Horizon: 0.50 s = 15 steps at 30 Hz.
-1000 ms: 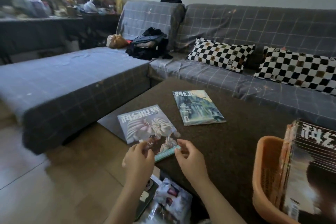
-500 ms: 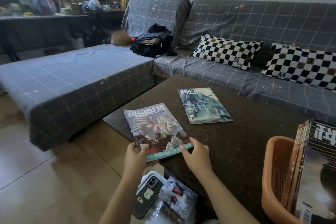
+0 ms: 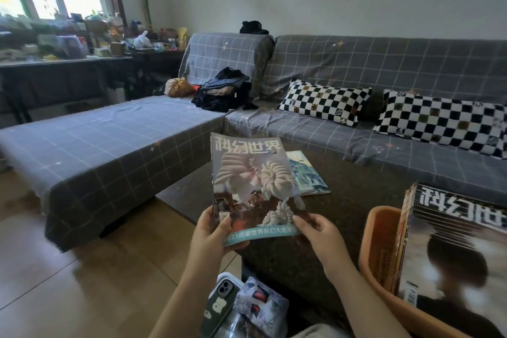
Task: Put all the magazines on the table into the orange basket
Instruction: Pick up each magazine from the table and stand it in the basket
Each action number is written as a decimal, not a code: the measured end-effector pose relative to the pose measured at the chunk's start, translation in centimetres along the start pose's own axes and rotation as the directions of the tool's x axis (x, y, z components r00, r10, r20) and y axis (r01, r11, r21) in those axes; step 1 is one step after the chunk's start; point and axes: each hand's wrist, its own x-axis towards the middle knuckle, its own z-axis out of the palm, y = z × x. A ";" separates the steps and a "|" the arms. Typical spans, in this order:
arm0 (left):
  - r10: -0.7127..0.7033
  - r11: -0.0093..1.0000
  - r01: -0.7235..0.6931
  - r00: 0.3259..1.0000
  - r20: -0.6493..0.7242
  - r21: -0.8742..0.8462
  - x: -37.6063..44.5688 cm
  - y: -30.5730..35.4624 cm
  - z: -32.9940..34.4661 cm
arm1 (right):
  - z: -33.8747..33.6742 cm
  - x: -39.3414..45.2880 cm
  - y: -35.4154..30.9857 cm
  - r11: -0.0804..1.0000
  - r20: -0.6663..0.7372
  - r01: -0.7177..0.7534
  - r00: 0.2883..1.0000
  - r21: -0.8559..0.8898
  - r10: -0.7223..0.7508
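The person holds a grey-covered magazine with pale shell-like spirals (image 3: 252, 181) tilted up above the dark brown speckled worktop (image 3: 354, 192). The left hand (image 3: 210, 233) has its grip closed on the lower left corner, thumb on the cover; the right hand (image 3: 319, 230) pinches the lower right edge. A second magazine with a green-blue cover (image 3: 308, 175) lies flat on the worktop behind it, partly hidden. The orange plastic basket (image 3: 381, 252) stands at the right, already packed with upright magazines (image 3: 452, 250).

To do this step well, the person should probably swing the held magazine rightward, turn it to match the upright stack, and slide it into the free gap on the basket's left side. Supporting the floppy pages with both hands should keep the cover from buckling against the rim.
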 end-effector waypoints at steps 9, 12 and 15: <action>0.033 0.997 -0.051 0.957 0.289 0.055 -2.5 0.8 6.5 | -9.2 -4.1 -2.4 0.969 -0.127 0.154 0.983 0.195 -0.131; 0.015 0.997 -0.042 0.938 0.348 0.070 -3.3 -0.1 9.7 | -12.9 -5.3 -1.8 0.973 -0.180 0.142 0.978 0.181 -0.110; 0.004 0.993 -0.050 0.918 0.396 0.107 -4.2 -1.4 12.9 | -16.1 -6.8 -1.2 0.972 -0.274 0.160 0.955 0.170 -0.109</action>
